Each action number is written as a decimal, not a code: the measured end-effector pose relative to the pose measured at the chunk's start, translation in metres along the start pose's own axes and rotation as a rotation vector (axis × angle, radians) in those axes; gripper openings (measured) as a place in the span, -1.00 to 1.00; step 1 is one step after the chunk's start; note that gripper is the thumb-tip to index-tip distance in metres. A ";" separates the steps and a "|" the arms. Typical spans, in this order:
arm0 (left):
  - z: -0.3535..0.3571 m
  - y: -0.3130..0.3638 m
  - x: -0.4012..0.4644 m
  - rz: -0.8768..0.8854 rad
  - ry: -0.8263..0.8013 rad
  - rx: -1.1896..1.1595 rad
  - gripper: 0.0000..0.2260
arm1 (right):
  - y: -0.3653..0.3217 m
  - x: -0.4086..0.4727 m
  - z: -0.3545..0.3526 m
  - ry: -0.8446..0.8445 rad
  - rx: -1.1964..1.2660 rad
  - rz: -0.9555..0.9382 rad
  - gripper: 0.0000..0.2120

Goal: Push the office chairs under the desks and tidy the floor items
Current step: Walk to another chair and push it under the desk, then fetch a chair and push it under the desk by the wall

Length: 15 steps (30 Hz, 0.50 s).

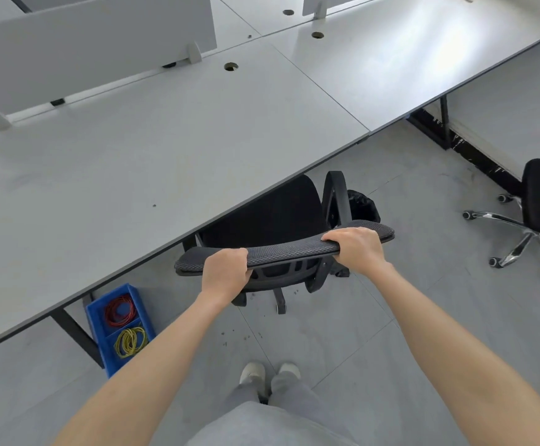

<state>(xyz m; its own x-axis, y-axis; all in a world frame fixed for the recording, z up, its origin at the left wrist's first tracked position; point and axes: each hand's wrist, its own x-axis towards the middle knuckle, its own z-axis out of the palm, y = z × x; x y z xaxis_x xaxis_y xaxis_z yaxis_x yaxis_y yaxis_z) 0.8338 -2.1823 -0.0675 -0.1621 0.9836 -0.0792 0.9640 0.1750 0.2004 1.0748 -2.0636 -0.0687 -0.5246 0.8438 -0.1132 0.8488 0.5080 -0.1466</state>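
grey desk (165, 149) bears no writing; both hands grip chair backrest (281, 249).

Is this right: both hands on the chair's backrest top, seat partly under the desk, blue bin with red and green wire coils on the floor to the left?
One error: the coils in the blue bin are red and yellow, not green, per the head view. The rest holds: left hand and right hand grip the backrest top, seat partly under the desk.

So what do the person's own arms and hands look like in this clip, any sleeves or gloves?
Both forearms are bare right down to the frame edge, with no sleeves in sight. The left hand and right hand wear no gloves, and no rings, watch or bands show on the fingers or wrists. Lower down, grey trousers and pale shoes appear.
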 end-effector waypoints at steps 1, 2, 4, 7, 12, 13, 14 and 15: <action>0.001 -0.001 0.001 0.007 0.019 -0.007 -0.78 | 0.000 0.001 -0.001 0.004 0.008 0.000 -0.69; 0.001 -0.001 0.001 0.018 0.040 -0.016 -0.79 | 0.000 0.002 -0.002 0.006 0.016 -0.001 -0.69; 0.003 -0.002 0.000 0.045 0.072 -0.060 -0.78 | 0.001 0.001 0.000 0.015 0.030 -0.005 -0.69; 0.005 -0.003 0.000 0.096 0.087 -0.130 -0.74 | 0.000 0.001 -0.001 -0.003 0.025 -0.017 -0.70; -0.011 -0.007 -0.014 0.340 0.116 -0.424 -0.77 | -0.014 -0.035 0.002 0.186 0.266 0.030 -0.53; -0.016 -0.004 -0.022 0.348 0.135 -0.532 -0.78 | -0.020 -0.050 0.004 0.252 0.385 0.079 -0.52; -0.020 0.002 -0.030 0.332 0.138 -0.647 -0.79 | -0.027 -0.069 0.006 0.297 0.521 0.163 -0.52; -0.022 0.010 -0.038 0.287 0.113 -0.759 -0.79 | -0.034 -0.088 0.009 0.323 0.663 0.265 -0.54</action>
<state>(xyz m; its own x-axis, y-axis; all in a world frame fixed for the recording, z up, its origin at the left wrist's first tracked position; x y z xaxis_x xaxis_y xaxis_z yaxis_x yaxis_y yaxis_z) 0.8447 -2.2173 -0.0412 0.0100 0.9859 0.1669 0.5729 -0.1425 0.8072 1.0913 -2.1571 -0.0623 -0.1787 0.9826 0.0497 0.6729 0.1589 -0.7224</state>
